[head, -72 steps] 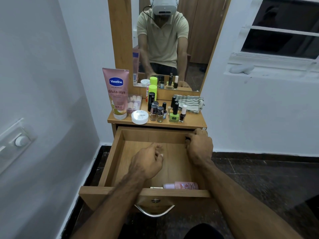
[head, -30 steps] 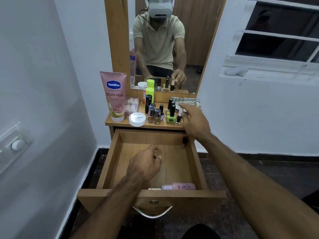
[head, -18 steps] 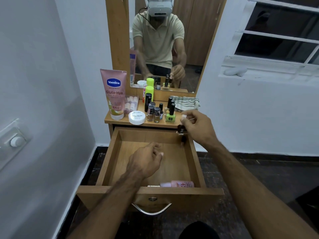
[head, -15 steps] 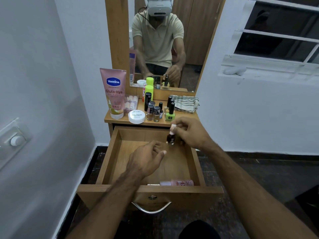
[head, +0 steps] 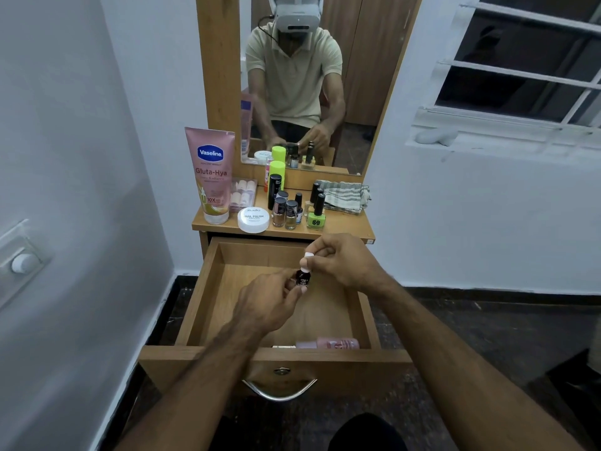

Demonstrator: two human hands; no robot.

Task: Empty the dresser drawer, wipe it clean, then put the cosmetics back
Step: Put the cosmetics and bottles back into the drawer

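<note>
The wooden dresser drawer (head: 201, 297) stands pulled out below the dresser top. Above its middle, both hands hold a small dark nail polish bottle with a white cap (head: 304, 275). My right hand (head: 341, 260) pinches the cap from above. My left hand (head: 270, 301) touches the dark glass body from below. A pink bottle (head: 328, 344) lies on its side in the drawer's near right corner. On the dresser top stand a pink Vaseline tube (head: 211, 177), a white round jar (head: 253, 219), a green nail polish bottle (head: 316, 213) and several small bottles (head: 285, 212).
A folded striped cloth (head: 344, 196) lies at the back right of the dresser top (head: 344, 226). A mirror (head: 309, 83) rises behind it. White walls close in on both sides; a window sill (head: 507, 138) is on the right. The drawer's metal handle (head: 279, 390) faces me.
My right hand picked the dark nail polish bottle off the dresser top and brought it down over the drawer. My left hand rose to meet it and now touches the bottle.
</note>
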